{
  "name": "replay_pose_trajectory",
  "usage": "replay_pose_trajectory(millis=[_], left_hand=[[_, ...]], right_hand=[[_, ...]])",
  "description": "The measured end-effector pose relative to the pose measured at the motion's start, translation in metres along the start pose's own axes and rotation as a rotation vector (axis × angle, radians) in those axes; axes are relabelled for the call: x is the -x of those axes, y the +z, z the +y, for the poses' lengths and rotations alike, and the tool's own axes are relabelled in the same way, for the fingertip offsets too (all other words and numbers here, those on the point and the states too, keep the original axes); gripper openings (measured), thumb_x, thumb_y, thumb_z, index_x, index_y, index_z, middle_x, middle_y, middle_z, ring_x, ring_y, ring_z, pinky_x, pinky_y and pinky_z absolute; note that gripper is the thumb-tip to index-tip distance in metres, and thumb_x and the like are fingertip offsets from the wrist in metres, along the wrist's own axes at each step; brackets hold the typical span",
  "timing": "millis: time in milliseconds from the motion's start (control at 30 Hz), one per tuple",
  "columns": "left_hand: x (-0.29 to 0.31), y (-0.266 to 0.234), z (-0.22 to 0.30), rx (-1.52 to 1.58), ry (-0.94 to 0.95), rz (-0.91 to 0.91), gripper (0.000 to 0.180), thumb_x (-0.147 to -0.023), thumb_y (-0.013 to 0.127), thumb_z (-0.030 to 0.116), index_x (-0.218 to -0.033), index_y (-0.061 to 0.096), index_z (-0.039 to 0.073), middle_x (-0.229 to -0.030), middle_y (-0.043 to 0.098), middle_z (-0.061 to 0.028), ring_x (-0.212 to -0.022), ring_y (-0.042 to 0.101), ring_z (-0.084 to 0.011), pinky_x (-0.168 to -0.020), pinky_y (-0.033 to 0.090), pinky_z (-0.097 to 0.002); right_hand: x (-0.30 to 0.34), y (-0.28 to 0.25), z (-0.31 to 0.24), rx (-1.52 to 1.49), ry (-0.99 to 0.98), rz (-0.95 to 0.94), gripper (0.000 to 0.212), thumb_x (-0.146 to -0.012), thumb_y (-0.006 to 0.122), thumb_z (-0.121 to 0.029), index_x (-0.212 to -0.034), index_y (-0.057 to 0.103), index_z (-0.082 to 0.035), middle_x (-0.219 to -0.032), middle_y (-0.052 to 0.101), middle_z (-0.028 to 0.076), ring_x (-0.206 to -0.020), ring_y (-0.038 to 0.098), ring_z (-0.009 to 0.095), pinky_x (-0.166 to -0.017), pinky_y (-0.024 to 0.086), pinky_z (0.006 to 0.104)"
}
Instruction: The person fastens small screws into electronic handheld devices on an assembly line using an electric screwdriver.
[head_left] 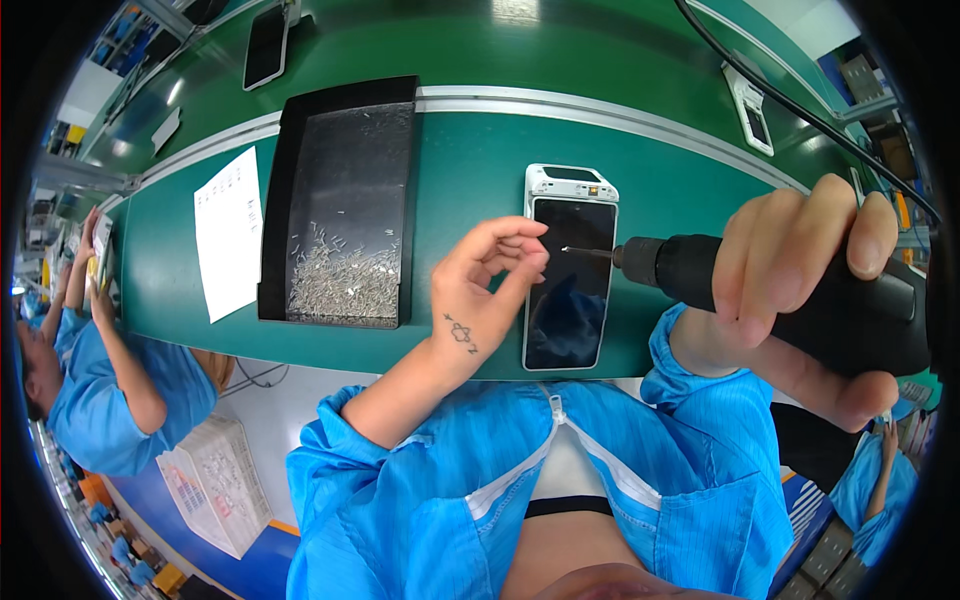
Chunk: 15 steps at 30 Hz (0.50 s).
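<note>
My right hand [800,260] is wrapped round a black electric screwdriver [690,270], held level with its bit pointing left. A tiny bright piece, perhaps a screw, shows at the bit's tip. Just left of that tip is my left hand [490,270], its thumb and fingers curled together in a pinch; whatever they hold, if anything, is too small to make out. Below both lies a white handheld terminal [573,187] with a dark glossy screen, flat on the green bench mat [460,200]. The bit hangs over its screen.
Left of my left hand stands a black tray [350,180] with many small screws [345,285]. Beside it lies a white paper sheet [228,235]. More terminals [266,47] rest on the green belt beyond the metal rail [560,103]. A black cable [790,100] arcs at upper right. Co-workers sit both sides.
</note>
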<state>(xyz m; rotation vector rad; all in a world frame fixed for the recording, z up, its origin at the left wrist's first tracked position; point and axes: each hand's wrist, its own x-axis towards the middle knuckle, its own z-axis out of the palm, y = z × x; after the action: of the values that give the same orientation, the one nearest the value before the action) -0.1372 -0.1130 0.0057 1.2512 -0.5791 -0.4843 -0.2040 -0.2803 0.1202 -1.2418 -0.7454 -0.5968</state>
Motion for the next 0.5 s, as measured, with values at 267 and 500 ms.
replay_pose_trajectory(millis=[267,500], left_hand=[[0.003,0.000,-0.016,-0.187,0.065,0.015,0.013,-0.078,0.051,-0.009,-0.085,0.061,-0.003,-0.079,0.058,-0.0079,-0.064,0.058,-0.0114,-0.058,0.047,-0.0206],[-0.005,0.006,-0.021,-0.424,0.223,-0.043,0.012,-0.072,0.055,-0.008,-0.080,0.059,0.000,-0.074,0.058,-0.0105,-0.063,0.057,-0.0197,-0.058,0.046,-0.0270]], right_hand=[[-0.006,-0.037,0.002,0.166,0.008,-0.147,0.069,-0.068,0.065,-0.049,-0.111,0.040,0.001,-0.088,0.049,0.013,-0.058,0.048,0.012,-0.048,0.040,0.0230],[-0.003,-0.047,0.025,0.173,0.077,-0.199,0.068,-0.069,0.064,-0.051,-0.113,0.041,-0.004,-0.092,0.050,0.012,-0.060,0.051,0.012,-0.051,0.043,0.0230]])
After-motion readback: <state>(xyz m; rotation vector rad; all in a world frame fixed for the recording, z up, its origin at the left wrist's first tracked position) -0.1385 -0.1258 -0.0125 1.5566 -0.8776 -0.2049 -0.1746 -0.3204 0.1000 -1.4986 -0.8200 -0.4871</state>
